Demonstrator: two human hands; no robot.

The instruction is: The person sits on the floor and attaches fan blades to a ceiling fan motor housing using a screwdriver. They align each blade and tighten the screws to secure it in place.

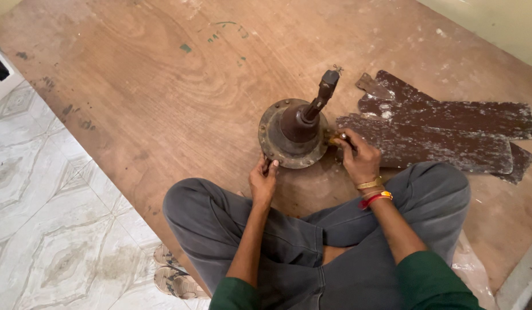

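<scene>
Big brown plywood sheet [162,86] lies on the floor, scuffed, w/ green paint flecks & pale scrapes. Left: pale patterned floor tiles [42,195], a bit stained. Top right corner: plain cream surface [495,23]. Light soft, even.

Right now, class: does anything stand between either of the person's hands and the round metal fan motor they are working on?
Nothing visible does. The left hand already grips the near rim of the fan motor. The right hand is at its right edge, holding a small tool against the rim. The fan blades lie off to the right, clear of both hands.
</scene>
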